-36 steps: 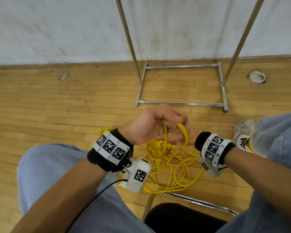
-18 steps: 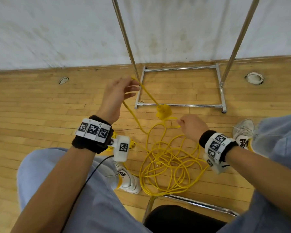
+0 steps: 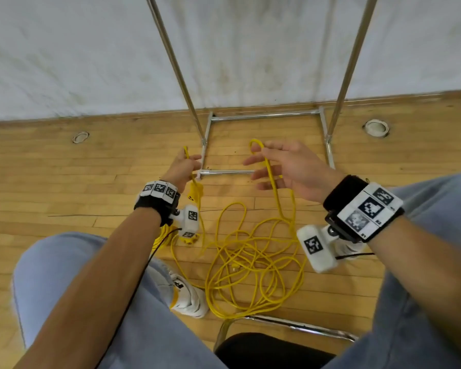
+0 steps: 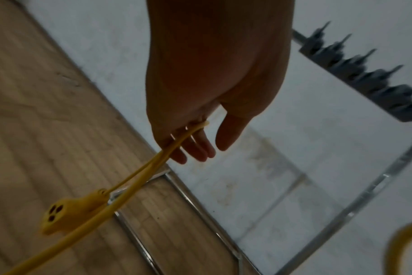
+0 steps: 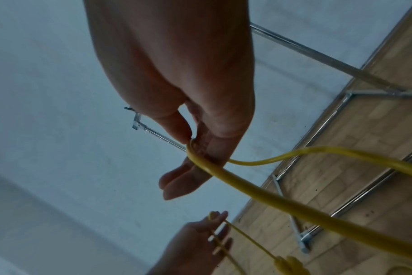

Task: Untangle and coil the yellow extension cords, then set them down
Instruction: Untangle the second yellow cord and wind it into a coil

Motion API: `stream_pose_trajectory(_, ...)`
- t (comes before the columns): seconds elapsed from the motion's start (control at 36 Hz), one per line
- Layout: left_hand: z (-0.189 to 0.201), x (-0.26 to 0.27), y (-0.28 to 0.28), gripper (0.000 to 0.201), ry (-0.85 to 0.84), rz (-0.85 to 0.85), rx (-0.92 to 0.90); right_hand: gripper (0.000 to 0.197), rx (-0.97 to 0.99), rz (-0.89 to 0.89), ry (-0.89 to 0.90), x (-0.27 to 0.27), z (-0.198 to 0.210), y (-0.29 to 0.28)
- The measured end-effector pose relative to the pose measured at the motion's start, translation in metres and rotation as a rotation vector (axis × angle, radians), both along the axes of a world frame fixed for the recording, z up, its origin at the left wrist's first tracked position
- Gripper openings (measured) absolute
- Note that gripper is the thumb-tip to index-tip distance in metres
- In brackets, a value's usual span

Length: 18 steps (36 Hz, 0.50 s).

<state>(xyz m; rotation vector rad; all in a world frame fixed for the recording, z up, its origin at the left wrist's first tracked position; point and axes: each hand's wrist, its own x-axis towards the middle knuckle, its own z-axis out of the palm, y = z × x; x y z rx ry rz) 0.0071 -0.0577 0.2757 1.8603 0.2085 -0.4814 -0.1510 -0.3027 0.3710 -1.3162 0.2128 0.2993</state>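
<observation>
Two hands are lifted over the floor (image 3: 64, 182), each with a bend of yellow cord (image 3: 240, 265). The left hand (image 3: 183, 166) has a doubled length running through its fingers, which look only loosely bent in the left wrist view; the socket end (image 3: 194, 194) dangles just below it. How firmly that hand pinches, I cannot tell for sure. The right hand (image 3: 285, 169) pinches a loop between thumb and forefinger, the other fingers straight and spread, and both strands of that loop drop down to the pile.

Most of the cord lies in a loose tangle on the floor between the person's feet, in front of the chair (image 3: 272, 350) and nearer than the base of the metal rack (image 3: 264, 117). A second, neater bunch (image 3: 163, 235) shows partly behind the left wrist.

My judgement: the cord is light, limp and springy, so it will sag, twist and snag on its own loops rather than hold a shape. Its jacket looks smooth, likely to slide through a slack grip. Best to hold near the socket end as an anchor and draw the rest through the other hand, loop by loop.
</observation>
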Motion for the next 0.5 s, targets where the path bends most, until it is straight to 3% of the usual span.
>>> stream_pose_trajectory(0.11,-0.018,0.005,-0.013,0.093,0.067,-0.052,-0.005,0.030,0.090,-0.042,-0.027,0.003,0.007,-0.003)
stream_pose_trajectory(0.22,-0.040,0.008,-0.024,0.105,0.184,-0.149,0.187,0.015,0.160,-0.102,-0.050,0.007,0.012,-0.008)
stream_pose_trajectory(0.28,-0.047,0.001,-0.033,0.112,0.218,-0.278,0.379,0.010,0.190,-0.128,-0.060,0.011,0.015,-0.009)
stream_pose_trajectory(0.36,-0.051,-0.023,-0.054,0.116,0.155,-0.616,0.626,0.009,0.222,-0.120,-0.098,0.015,0.020,-0.011)
stream_pose_trajectory(0.42,-0.053,-0.041,-0.071,0.122,0.081,-0.805,0.562,0.010,0.248,-0.097,-0.124,0.016,0.023,-0.010)
stream_pose_trajectory(0.5,-0.056,-0.076,-0.102,0.123,-0.012,-0.884,0.369,0.013,0.313,-0.047,-0.177,0.015,0.028,-0.008)
